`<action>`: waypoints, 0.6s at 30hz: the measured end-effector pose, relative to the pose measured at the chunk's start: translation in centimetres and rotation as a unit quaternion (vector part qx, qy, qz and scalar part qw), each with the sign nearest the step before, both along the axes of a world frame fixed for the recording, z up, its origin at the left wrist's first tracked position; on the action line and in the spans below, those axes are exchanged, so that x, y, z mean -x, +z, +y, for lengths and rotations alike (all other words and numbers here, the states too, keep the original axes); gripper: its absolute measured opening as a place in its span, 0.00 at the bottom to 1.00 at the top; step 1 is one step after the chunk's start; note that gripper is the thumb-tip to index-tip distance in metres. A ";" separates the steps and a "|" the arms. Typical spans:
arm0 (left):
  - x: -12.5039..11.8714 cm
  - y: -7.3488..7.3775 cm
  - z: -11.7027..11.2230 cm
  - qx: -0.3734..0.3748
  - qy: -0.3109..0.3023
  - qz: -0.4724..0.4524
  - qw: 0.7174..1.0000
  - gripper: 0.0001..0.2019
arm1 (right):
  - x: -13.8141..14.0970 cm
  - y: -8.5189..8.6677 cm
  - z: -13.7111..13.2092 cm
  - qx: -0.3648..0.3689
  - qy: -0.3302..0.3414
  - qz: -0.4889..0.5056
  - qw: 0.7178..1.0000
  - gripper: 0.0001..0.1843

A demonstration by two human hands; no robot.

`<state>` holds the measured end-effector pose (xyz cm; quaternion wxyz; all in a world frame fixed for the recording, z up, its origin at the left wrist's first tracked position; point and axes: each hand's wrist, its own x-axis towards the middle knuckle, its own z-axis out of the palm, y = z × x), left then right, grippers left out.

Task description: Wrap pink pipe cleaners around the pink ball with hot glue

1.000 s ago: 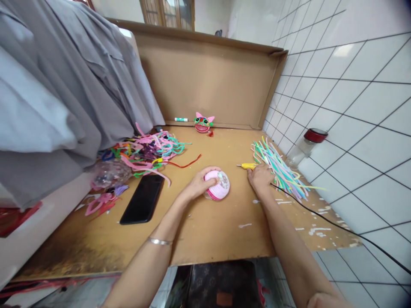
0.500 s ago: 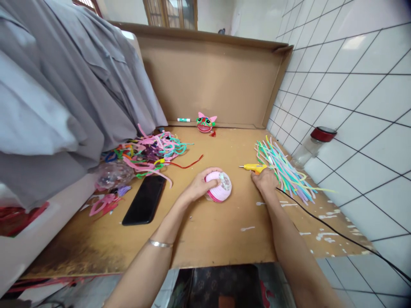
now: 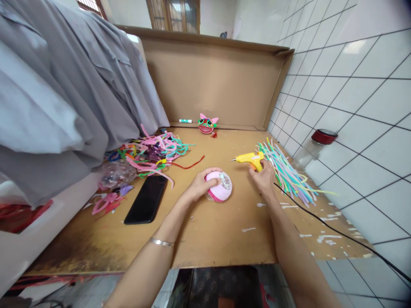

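My left hand [image 3: 203, 184] is closed around a round pink ball wound with fuzzy strips [image 3: 221, 190], its thumb on the top near a pale, partly uncovered patch. A darker pink band runs along the ball's lower side. To the right, my right hand [image 3: 263, 176] grips the handle of a yellow glue gun [image 3: 250, 158], whose metal nozzle points left above the table. A black cord [image 3: 308, 210] trails from that hand toward the lower right. The fingertips behind the glue gun's handle are partly hidden.
Pipe cleaners lie in a loose coloured heap [image 3: 160, 147] at left and a pastel bundle [image 3: 289, 175] at right. A black phone [image 3: 146, 199], a marker [image 3: 185, 121], a small pink-eared lion head [image 3: 207, 124] and a red-lidded jar [image 3: 316, 147] are around. Cardboard [image 3: 218, 81] stands behind.
My right hand has lifted and turned the glue gun, moving its nozzle slightly left and up. My left hand keeps the pink ball in about the same place.
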<state>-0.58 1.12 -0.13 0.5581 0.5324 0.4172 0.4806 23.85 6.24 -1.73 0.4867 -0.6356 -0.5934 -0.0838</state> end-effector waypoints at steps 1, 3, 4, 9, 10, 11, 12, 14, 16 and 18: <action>0.0 -0.1 0.1 0.001 0.005 -0.006 1.000 0.26 | 0.2 0.1 -0.1 -0.016 0.026 0.000 1.000 0.15; 0.0 -0.1 0.2 0.001 0.020 -0.015 1.000 0.26 | 0.5 0.5 -0.3 -0.039 0.077 -0.001 0.996 0.13; 0.0 -0.1 0.3 -0.001 0.030 -0.019 0.999 0.26 | 0.7 0.7 -0.5 -0.048 0.100 -0.003 0.994 0.12; -0.1 0.1 0.4 0.006 0.078 -0.038 0.996 0.25 | 1.3 1.8 -1.4 -0.070 0.174 -0.031 0.982 0.10; -0.1 0.2 0.4 0.010 0.081 -0.040 0.996 0.25 | 1.3 1.9 -1.5 -0.071 0.179 -0.033 0.981 0.10; -0.1 0.2 0.4 0.012 0.082 -0.042 0.996 0.25 | 1.4 2.0 -1.6 -0.071 0.183 -0.035 0.980 0.10; -0.1 0.2 0.4 0.010 0.082 -0.043 0.996 0.25 | 1.4 2.0 -1.6 -0.071 0.187 -0.036 0.979 0.10; 0.0 0.2 0.3 0.006 0.081 -0.042 0.996 0.25 | 1.4 2.1 -1.7 -0.068 0.192 -0.039 0.978 0.10; 0.1 0.2 0.3 0.005 0.080 -0.040 0.996 0.25 | 1.4 2.1 -1.8 -0.060 0.193 -0.039 0.979 0.10; 0.2 0.2 0.3 0.011 0.079 -0.036 0.996 0.26 | 1.5 2.2 -2.0 -0.047 0.190 -0.035 0.980 0.10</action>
